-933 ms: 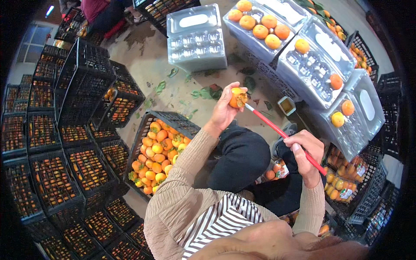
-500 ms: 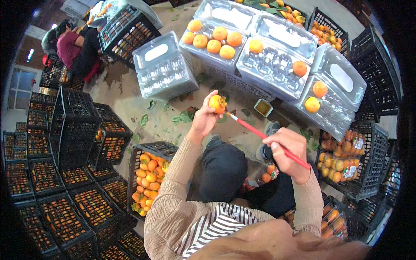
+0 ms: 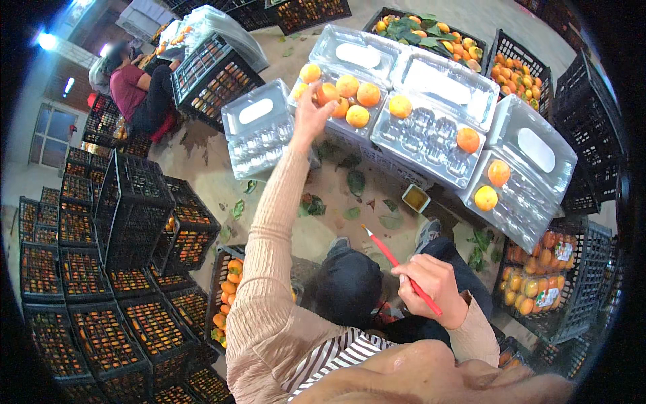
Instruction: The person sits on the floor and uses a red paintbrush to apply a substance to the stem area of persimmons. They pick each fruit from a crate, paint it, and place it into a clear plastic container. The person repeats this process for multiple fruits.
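My left hand [image 3: 313, 116] reaches out over the left clamshell tray [image 3: 373, 131], its thumb and fingers around an orange persimmon [image 3: 328, 93]. Other persimmons [image 3: 369, 94] sit in that tray close by the hand. My right hand [image 3: 431, 286] grips a slim red paintbrush [image 3: 385, 250] above my lap, its tip pointing up and to the left. The middle clamshell tray [image 3: 422, 151] carries two persimmons, and two more lie in the right clamshell tray [image 3: 509, 202]. All three lids are folded back.
A small square dish [image 3: 416, 198] of brownish liquid stands on the leaf-strewn floor. Stacked clamshells [image 3: 259, 131] rise at the left of the trays. A crate of persimmons [image 3: 217, 289] is beside my left arm. Black crates [image 3: 134, 202] crowd the left. A person [image 3: 138, 91] sits far left.
My left hand has carried the persimmon from in front of me up and away to the left tray. My right hand has drawn lower, the brush now apart from the fruit.
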Motion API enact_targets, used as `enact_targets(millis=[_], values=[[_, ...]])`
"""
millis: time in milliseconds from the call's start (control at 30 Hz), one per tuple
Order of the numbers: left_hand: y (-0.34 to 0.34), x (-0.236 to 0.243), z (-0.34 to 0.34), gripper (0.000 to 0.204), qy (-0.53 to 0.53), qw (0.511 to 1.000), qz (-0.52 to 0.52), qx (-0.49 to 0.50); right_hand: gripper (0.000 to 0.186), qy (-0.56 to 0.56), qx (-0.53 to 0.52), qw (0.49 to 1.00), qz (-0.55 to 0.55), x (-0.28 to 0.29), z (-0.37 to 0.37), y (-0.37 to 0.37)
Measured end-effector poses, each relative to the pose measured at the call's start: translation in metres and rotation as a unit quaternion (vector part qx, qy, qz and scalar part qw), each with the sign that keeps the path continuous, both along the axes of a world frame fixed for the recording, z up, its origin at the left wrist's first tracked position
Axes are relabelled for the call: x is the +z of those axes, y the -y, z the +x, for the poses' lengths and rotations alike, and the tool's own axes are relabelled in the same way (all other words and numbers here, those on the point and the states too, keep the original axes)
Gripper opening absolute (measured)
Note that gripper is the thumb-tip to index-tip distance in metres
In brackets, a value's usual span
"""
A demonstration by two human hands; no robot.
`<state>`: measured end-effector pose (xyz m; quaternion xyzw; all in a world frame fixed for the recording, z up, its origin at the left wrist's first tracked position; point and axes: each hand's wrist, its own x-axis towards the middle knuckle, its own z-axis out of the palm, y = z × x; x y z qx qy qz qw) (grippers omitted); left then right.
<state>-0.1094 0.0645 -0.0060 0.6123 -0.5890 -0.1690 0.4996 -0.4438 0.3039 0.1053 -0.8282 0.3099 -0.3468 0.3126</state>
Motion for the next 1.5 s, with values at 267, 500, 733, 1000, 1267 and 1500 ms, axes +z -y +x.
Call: enact_targets(millis=[267,500,733,1000,1267,1500], values=[[0.108,0.005,0.056,0.047,0.346,0.928,-0.028,-0.138,0.016,-0.011,0.017,0.999,0.031,-0.007,0.007,0.018],[0.129,0.009,0.060,0.043,0.257,0.933,0.105,-0.229,0.019,-0.045,0.022,0.996,0.074,-0.006,0.023,0.033],[0.136,0.022,0.069,0.049,0.324,0.924,0.026,-0.201,0.020,-0.043,0.047,0.993,0.103,-0.008,0.043,0.046],[0.178,-0.011,0.085,0.043,0.069,0.989,0.127,0.013,0.017,-0.067,0.037,0.992,0.100,-0.013,0.055,0.055],[0.170,-0.015,0.094,0.040,-0.044,0.996,0.081,0.010,0.018,-0.074,0.039,0.991,0.106,-0.011,0.061,0.056],[0.183,0.003,0.093,0.047,-0.126,0.980,0.148,-0.033,0.019,-0.071,0.037,0.992,0.101,-0.012,0.067,0.055]])
